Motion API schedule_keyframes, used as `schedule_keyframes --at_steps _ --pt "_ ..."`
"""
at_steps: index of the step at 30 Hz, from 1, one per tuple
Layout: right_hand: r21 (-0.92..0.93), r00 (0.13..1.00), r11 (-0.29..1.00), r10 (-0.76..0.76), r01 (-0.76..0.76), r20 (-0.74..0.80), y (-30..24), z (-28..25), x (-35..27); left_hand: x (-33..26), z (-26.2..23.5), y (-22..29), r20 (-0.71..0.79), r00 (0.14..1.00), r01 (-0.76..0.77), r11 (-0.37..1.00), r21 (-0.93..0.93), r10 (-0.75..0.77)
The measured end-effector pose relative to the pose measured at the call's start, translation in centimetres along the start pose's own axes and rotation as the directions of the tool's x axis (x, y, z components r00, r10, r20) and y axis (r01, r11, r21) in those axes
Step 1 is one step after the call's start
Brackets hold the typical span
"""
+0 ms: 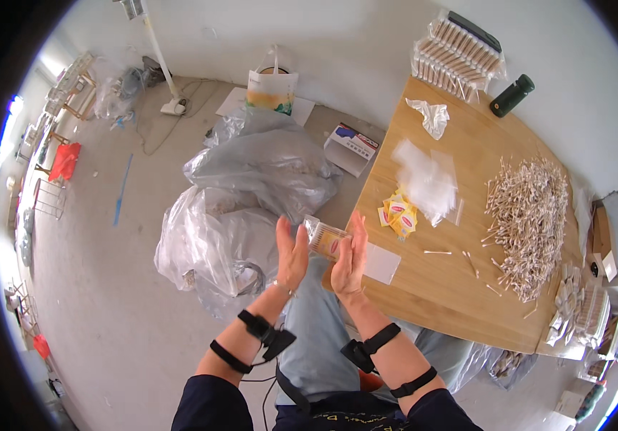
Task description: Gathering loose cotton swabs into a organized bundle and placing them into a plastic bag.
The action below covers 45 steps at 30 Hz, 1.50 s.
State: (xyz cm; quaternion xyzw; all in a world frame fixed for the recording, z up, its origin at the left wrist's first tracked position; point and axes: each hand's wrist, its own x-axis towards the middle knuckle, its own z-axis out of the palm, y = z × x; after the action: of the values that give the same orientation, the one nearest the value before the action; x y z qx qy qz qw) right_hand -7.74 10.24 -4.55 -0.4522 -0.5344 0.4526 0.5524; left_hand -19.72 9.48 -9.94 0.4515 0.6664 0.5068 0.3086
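A small clear bag of cotton swabs (325, 241) with a yellow label is in my right hand (350, 264), gripped between thumb and fingers. Beside the bag's clear end is my left hand (293, 260), open, its fingers stretched out and apart; whether it touches the plastic I cannot tell. On the table (460, 294) to the right lie yellow labels (399, 215) and a stack of clear empty bags (424, 183). A large heap of loose cotton swabs (530, 219) spreads farther right. A white card (381, 263) lies at the table's edge near my right hand.
Large plastic sacks (215, 237) sit on the floor left of the table. Packed swab bundles (460, 57), a dark green bottle (512, 95) and a crumpled tissue (431, 118) are at the table's far end. An open box (352, 149) and a tote bag (271, 90) stand beyond.
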Motion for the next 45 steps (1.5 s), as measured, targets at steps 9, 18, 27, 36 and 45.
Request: schedule_keyframes --at_steps 9,18,27,36,45 --pt "-0.089 0.996 0.996 0.028 -0.021 0.084 1.2 -0.6 -0.2 -2.7 0.5 5.9 0.231 0.772 0.623 0.633 -0.459 -0.593" --pt "-0.237 0.994 0.969 -0.054 0.075 0.092 1.8 -0.1 -0.1 -3.3 2.9 5.6 0.107 0.779 0.543 0.580 -0.608 -0.617" --pt "-0.368 0.989 0.918 -0.125 0.146 0.081 0.4 0.4 0.3 -2.7 2.8 5.4 0.173 0.822 0.521 0.592 -0.616 -0.543" --pt "-0.313 0.998 0.948 -0.040 0.050 0.039 1.6 0.1 0.4 -2.4 2.1 5.2 0.242 0.756 0.576 0.442 -0.688 -0.608" --pt "-0.354 0.995 0.931 -0.070 0.091 0.071 1.5 0.3 0.4 -3.6 2.6 4.5 0.199 0.766 0.630 0.653 -0.420 -0.611"
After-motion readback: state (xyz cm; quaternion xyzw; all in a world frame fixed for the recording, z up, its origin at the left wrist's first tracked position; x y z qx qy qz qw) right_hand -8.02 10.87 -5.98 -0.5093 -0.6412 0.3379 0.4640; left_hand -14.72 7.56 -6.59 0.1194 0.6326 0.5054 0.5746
